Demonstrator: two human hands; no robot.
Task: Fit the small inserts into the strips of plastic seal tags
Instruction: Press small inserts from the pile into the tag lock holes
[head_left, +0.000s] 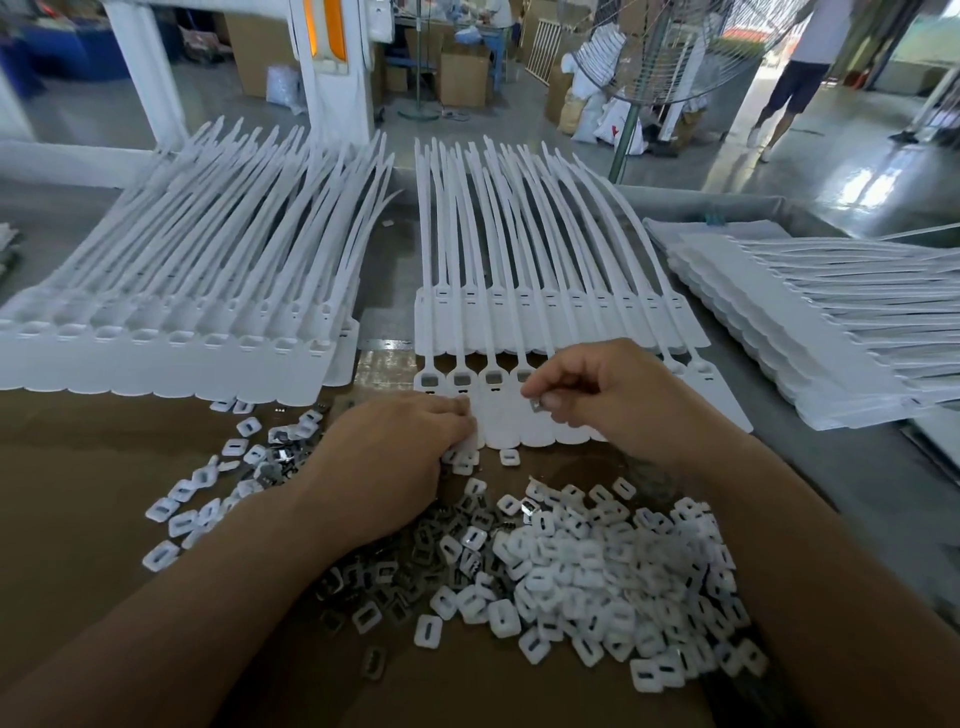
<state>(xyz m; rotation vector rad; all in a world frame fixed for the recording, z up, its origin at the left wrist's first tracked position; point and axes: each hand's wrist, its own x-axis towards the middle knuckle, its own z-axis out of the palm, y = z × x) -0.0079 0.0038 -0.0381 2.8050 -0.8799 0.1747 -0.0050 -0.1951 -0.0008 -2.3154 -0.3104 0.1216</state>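
At the middle of the counter (78, 493) lies a white strip (506, 434) of seal tags, tails pointing to the far edge. The left hand (395, 457) bears down on the strip's near left corner with bent fingers; I cannot tell whether it grips. The right hand (613, 395) pinches a small metal insert (535, 404) between thumb and fingertips, just above the tags. Four sockets (461, 379) at the strip's left end show grey. Toward the near edge are loose grey inserts (457, 525) and white caps (597, 571). More strips are stacked at the left (182, 338) and right (779, 338) edges.
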